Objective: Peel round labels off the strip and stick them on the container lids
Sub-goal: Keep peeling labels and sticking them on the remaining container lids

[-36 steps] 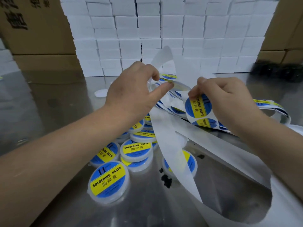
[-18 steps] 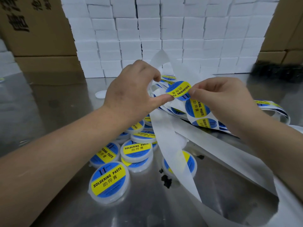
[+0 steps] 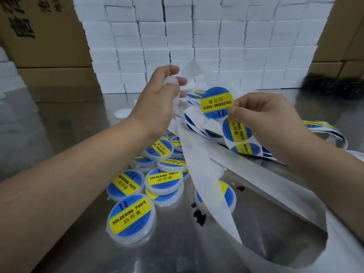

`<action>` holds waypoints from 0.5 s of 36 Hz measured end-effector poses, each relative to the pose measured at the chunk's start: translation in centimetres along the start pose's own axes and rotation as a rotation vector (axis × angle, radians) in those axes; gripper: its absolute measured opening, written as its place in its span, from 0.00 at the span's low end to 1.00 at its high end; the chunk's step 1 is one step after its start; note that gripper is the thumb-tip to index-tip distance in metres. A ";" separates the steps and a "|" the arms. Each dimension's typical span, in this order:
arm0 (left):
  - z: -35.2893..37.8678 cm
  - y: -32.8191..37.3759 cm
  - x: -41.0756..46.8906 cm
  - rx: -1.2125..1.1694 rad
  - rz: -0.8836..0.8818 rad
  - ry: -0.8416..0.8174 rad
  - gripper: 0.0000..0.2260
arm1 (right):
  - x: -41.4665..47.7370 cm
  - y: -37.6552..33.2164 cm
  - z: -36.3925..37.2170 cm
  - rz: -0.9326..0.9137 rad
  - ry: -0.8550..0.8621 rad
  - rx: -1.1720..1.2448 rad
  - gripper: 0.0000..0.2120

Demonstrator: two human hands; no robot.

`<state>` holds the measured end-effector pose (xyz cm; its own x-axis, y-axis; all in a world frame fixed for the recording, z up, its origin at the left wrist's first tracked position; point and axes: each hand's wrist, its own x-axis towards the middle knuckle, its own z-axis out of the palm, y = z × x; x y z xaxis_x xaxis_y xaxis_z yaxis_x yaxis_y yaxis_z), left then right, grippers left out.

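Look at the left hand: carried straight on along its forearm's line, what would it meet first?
Most likely the bare white backing strip that rises just past the fingertips of the left hand; beyond it stands the wall of white boxes. Depth is unclear, so it may pass beside the strip.

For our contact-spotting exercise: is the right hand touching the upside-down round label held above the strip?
Touching. The head view shows the right hand pinching the round label at its right edge, with the thumb overlapping its blue rim.
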<state>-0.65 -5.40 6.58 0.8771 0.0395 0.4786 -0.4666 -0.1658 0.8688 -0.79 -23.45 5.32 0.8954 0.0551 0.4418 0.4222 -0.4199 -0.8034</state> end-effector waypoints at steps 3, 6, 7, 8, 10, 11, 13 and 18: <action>0.4 -0.3 -0.1 -0.125 -0.044 -0.059 0.08 | -0.3 0.0 0.2 0.002 -0.100 0.065 0.10; 0.4 -0.6 0.0 -0.195 -0.070 -0.080 0.10 | -0.3 0.0 0.3 -0.012 -0.166 0.066 0.12; 0.3 -0.7 0.0 -0.205 -0.073 -0.076 0.11 | -0.3 0.0 0.3 -0.021 -0.184 0.063 0.13; 0.2 -0.7 0.1 -0.191 -0.068 -0.076 0.11 | -0.4 0.0 0.3 -0.031 -0.200 0.065 0.13; 0.2 -0.7 0.1 -0.160 -0.066 -0.112 0.12 | -0.5 0.0 0.4 -0.050 -0.222 0.077 0.13; 0.2 -0.7 0.0 -0.167 -0.080 -0.139 0.12 | -0.5 -0.1 0.3 -0.057 -0.229 0.081 0.13; 0.4 -0.7 -0.2 -0.223 -0.132 -0.190 0.13 | -0.6 -0.1 0.3 -0.063 -0.238 0.089 0.13; 0.6 -0.3 -0.4 -0.363 -0.196 -0.250 0.13 | -0.7 -0.3 0.3 -0.053 -0.255 0.117 0.14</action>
<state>-0.82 -5.93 6.02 0.9323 -0.2098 0.2945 -0.2599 0.1774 0.9492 -1.48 -23.13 5.13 0.8719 0.3068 0.3818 0.4699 -0.3041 -0.8287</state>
